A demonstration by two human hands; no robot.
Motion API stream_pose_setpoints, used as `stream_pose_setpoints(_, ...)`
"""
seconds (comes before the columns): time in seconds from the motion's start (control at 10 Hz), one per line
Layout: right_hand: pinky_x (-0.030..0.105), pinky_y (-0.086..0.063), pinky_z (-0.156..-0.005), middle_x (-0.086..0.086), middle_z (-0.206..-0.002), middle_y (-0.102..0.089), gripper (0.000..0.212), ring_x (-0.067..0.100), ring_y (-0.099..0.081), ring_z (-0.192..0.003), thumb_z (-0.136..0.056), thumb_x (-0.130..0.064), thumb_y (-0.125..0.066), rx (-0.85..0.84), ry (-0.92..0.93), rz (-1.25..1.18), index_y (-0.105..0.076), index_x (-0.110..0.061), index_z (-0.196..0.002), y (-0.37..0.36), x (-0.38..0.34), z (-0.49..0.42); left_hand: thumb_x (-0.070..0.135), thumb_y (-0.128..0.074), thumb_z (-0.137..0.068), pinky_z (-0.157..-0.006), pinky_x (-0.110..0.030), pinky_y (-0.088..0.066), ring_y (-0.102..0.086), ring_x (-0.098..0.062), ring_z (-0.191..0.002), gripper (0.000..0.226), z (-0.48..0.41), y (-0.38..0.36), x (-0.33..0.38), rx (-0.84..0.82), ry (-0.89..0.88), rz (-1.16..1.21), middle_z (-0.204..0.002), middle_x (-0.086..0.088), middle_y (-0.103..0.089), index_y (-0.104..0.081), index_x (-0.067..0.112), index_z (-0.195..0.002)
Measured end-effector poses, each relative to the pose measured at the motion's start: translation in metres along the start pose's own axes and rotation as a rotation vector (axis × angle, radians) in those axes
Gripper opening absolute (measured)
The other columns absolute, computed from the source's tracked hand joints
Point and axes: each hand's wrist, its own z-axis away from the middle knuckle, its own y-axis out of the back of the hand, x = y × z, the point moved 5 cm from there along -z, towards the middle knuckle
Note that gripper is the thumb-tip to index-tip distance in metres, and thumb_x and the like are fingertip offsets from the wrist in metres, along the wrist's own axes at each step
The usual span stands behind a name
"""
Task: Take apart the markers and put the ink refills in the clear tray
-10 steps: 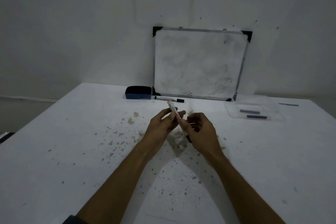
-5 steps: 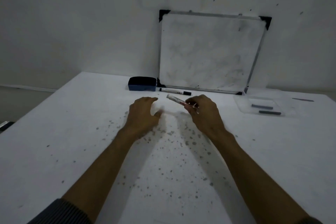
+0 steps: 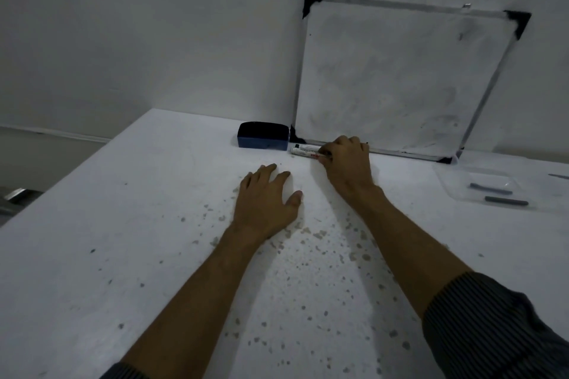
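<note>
Right hand [image 3: 346,160] grips one end of a white cylindrical marker body [image 3: 306,151] lying crosswise leftward along the whiteboard's foot; the left hand [image 3: 264,203] rests flat, empty, nearer the person. Rightward sits the clear plastic tray [image 3: 455,175], closer to the right hand.

Both forearms stretch forward, striped sleeves pushed back near the elbows. The left hand [image 3: 267,200] lies palm down, fingers spread and thumb out to the side, holding nothing. The right hand [image 3: 347,163] reaches further ahead, knuckles up, fingers curled around a marker [image 3: 306,151].
</note>
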Motion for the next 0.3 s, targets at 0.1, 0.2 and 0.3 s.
stream_pose_setpoints(0.1, 0.041, -0.035, -0.090, 0.011, -0.110, -0.070, 0.027, 0.032, -0.057, -0.106, -0.093, -0.030, -0.071, -0.008, -0.015, -0.015, -0.077, -0.016, -0.115, 0.004, 0.000, 0.003, 0.055, -0.053, -0.100, -0.127, -0.043, -0.012, -0.028, -0.026, -0.155, 0.062, -0.001, -0.001, -0.001, -0.002, -0.009, -0.005, -0.167, -0.008, -0.035, -0.049, 0.022, -0.153)
stream_pose_setpoints(0.2, 0.042, -0.036, -0.095, 0.011, -0.116, -0.068, 0.033, 0.033, -0.056, -0.110, -0.092, -0.029, -0.072, -0.002, -0.020, -0.040, -0.073, -0.014, -0.121, 0.013, 0.002, 0.015, 0.056, -0.052, -0.100, -0.127, -0.043, -0.012, -0.027, -0.025, -0.155, 0.063, -0.002, -0.002, -0.001, -0.007, -0.009, -0.005, -0.168, -0.007, -0.034, -0.048, 0.023, -0.154)
stream_pose_setpoints(0.3, 0.042, -0.038, -0.094, 0.010, -0.114, -0.067, 0.029, 0.033, -0.057, -0.111, -0.094, -0.027, -0.069, 0.021, -0.082, -0.135, -0.071, -0.014, -0.120, 0.031, 0.012, 0.032, 0.054, -0.054, -0.100, -0.126, -0.043, -0.015, -0.032, -0.026, -0.153, 0.061, 0.001, 0.003, 0.000, -0.020, 0.018, 0.030, -0.165, -0.006, -0.038, -0.050, 0.023, -0.152)
